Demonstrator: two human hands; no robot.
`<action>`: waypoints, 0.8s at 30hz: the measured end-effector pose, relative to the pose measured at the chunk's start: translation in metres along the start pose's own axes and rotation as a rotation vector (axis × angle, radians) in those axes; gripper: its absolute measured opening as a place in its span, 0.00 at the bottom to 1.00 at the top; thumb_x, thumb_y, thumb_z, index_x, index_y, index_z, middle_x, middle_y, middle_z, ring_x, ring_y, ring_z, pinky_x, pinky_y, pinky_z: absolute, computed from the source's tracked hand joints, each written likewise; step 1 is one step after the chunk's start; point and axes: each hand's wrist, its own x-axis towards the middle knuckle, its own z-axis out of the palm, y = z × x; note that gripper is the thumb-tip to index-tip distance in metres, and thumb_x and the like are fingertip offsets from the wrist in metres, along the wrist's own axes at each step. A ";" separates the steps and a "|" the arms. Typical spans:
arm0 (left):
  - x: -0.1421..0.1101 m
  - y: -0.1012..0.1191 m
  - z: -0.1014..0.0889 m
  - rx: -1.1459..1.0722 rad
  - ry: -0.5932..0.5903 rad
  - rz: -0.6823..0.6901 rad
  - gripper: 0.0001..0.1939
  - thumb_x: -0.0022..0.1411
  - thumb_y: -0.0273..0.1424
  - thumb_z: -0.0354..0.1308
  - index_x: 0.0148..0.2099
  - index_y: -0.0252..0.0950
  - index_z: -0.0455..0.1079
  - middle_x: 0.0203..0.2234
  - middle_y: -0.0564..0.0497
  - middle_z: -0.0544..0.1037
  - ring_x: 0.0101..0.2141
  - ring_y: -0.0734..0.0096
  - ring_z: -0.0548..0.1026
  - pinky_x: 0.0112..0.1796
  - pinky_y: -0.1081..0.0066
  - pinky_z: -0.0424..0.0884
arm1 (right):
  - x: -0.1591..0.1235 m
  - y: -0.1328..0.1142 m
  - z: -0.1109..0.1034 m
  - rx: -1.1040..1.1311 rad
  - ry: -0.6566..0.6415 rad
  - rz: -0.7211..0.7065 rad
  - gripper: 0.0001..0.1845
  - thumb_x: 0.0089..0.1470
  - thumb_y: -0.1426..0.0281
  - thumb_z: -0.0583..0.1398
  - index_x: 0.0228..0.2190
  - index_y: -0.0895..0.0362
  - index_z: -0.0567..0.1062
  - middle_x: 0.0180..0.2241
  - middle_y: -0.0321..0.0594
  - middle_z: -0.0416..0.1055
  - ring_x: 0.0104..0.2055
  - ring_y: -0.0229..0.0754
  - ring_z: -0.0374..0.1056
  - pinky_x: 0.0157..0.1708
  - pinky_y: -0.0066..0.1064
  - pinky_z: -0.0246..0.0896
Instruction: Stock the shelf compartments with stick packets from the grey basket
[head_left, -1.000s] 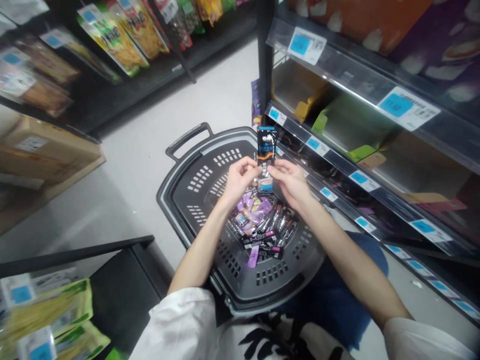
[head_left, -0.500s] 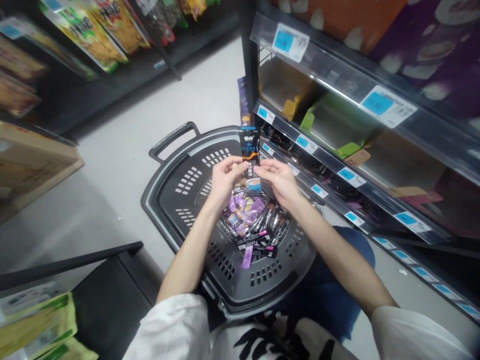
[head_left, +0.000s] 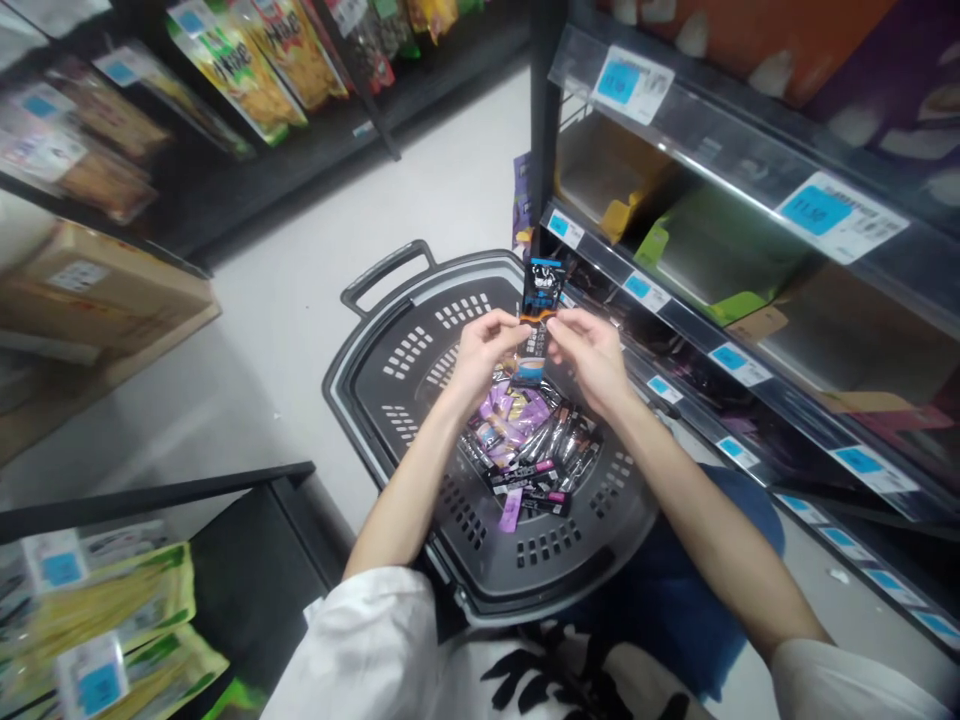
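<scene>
A black sachet point(head_left: 537, 345) with a blue top strip, an orange band and a cup picture stands upright between my two hands. My left hand point(head_left: 484, 358) pinches its left edge with thumb and fingers. On the opposite edge, my right hand point(head_left: 592, 360) pinches it the same way. Both hands are above a dark grey shopping basket point(head_left: 390, 440) with slotted walls. In the bottom of the basket lies a heap of purple sachets point(head_left: 517, 415) and black stick packets point(head_left: 544, 497), some with pink ends. Part of the heap is hidden behind my hands and the held sachet.
To the right rises a shelf rack point(head_left: 750, 370) with blue price tags and open display boxes. Snack bags point(head_left: 240, 75) hang at the upper left. A cardboard box point(head_left: 112, 300) stands at the left, and yellow-green packets point(head_left: 120, 610) lie on a lower-left shelf.
The whole view has shifted, so the basket, hands and shelves appear farther right. Both hands keep their pinch on the black sachet, which stays over the basket.
</scene>
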 end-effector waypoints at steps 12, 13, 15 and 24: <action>-0.002 -0.003 -0.004 0.788 0.044 0.834 0.06 0.60 0.26 0.62 0.38 0.41 0.78 0.39 0.49 0.83 0.43 0.60 0.77 0.48 0.54 0.71 | 0.005 0.006 -0.009 0.101 0.009 0.098 0.16 0.41 0.67 0.70 0.35 0.52 0.74 0.38 0.36 0.78 0.42 0.41 0.73 0.45 0.35 0.71; 0.001 -0.005 -0.007 0.816 0.033 0.885 0.06 0.61 0.26 0.62 0.37 0.42 0.79 0.39 0.49 0.83 0.44 0.59 0.77 0.48 0.53 0.70 | 0.003 0.005 -0.008 0.056 -0.018 0.145 0.16 0.41 0.66 0.71 0.34 0.53 0.75 0.36 0.36 0.79 0.40 0.40 0.74 0.45 0.35 0.71; 0.006 -0.009 -0.015 0.831 0.024 0.948 0.07 0.63 0.26 0.62 0.38 0.44 0.79 0.39 0.48 0.84 0.45 0.58 0.76 0.47 0.52 0.70 | -0.002 0.005 -0.005 -0.034 -0.092 0.204 0.17 0.42 0.63 0.72 0.34 0.55 0.78 0.33 0.38 0.79 0.37 0.40 0.75 0.43 0.34 0.72; -0.001 0.002 -0.002 0.606 0.142 0.839 0.08 0.62 0.31 0.66 0.45 0.42 0.81 0.40 0.48 0.82 0.42 0.65 0.77 0.46 0.61 0.73 | -0.021 -0.004 -0.010 -0.771 -0.005 -0.496 0.16 0.58 0.68 0.63 0.49 0.49 0.78 0.55 0.45 0.68 0.44 0.45 0.72 0.50 0.45 0.71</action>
